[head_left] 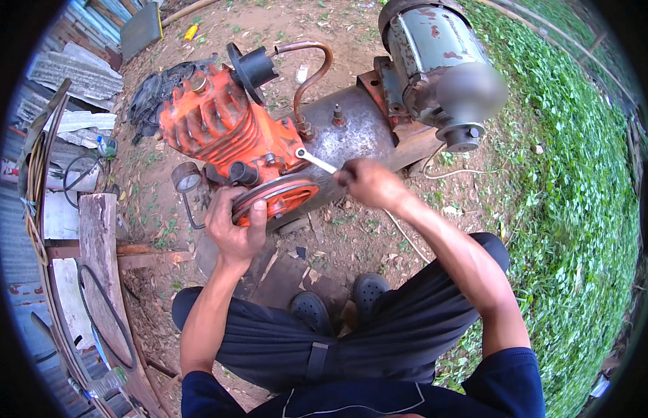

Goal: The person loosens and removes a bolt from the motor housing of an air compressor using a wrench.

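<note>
An orange compressor pump with cooling fins sits on a rusty grey cylindrical tank. My left hand grips the rim of its orange pulley wheel at the lower front, thumb over the face. My right hand holds a silver wrench, whose ring end is on a bolt at the pump's lower right. A bent copper pipe rises from a fitting behind the wrench. A weathered electric motor with a small pulley stands at the tank's right end.
Corrugated sheets, a wooden plank and coiled hoses lie along the left. A dark bundle is behind the pump, a pressure gauge beside it. A thin cord runs over the dirt, with grass to the right.
</note>
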Demonstrator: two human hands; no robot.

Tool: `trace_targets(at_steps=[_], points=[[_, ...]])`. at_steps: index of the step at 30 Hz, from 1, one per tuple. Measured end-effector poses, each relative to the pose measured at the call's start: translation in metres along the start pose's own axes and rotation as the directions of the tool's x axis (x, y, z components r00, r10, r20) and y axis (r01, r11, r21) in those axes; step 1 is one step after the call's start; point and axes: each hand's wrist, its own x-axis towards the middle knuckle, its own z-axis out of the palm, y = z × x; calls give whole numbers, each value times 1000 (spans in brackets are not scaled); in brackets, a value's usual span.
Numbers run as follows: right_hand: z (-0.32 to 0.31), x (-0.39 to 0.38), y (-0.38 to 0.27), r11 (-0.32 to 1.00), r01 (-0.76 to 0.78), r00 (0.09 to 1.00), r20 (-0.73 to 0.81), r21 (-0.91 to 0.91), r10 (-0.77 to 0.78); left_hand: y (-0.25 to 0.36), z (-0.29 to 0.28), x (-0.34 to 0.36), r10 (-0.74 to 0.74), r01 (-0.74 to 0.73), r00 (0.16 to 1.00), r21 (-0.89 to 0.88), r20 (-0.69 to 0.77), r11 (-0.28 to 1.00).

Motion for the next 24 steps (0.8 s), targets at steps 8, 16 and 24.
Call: trace_targets(at_steps=[8,16,24], points=[[-12,23,24,671,173,801,-293,-721,-522,4,1,5,34,-34,999,-20,-20,999],[-34,14,2,678,211,852,-207,-704,-480,3,-1,7,52,-52,999,-20,-6,998],[-29,-27,-15,991,-15,989,-150,-130,-5,2,2,3,32,-32,999,-17,-24,999]])
